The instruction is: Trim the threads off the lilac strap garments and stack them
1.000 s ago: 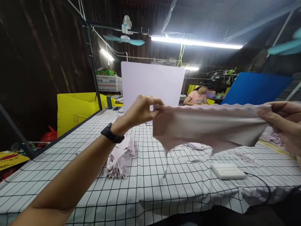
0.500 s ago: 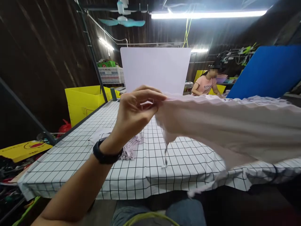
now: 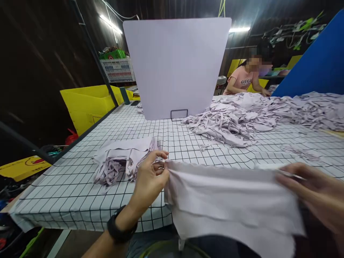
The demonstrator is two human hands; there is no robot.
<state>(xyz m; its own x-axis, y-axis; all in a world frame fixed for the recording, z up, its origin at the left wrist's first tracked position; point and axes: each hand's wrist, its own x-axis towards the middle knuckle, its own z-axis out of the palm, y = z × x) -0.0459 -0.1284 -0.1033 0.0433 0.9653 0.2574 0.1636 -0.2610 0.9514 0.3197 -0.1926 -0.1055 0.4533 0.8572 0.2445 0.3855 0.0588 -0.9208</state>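
Observation:
I hold a pale lilac piece of fabric [image 3: 228,200] stretched between both hands over the near edge of the table. My left hand [image 3: 149,181], with a black watch on the wrist, pinches its left top corner. At the right, my right hand [image 3: 317,193] grips the other top corner, fingers closed on the cloth. A small stack of like fabric pieces [image 3: 120,161] lies on the checked tablecloth [image 3: 80,193] just left of my left hand.
A big heap of lilac fabric pieces [image 3: 255,114] covers the table's far right. A white upright board [image 3: 176,64] stands at the middle back, a blue board [image 3: 317,64] at right. Yellow bin [image 3: 83,104] at left. A person in a pink shirt [image 3: 243,80] sits behind.
Both hands have come down from chest height to the table's near edge with the fabric still stretched between them. The view has tilted down, showing the far heap.

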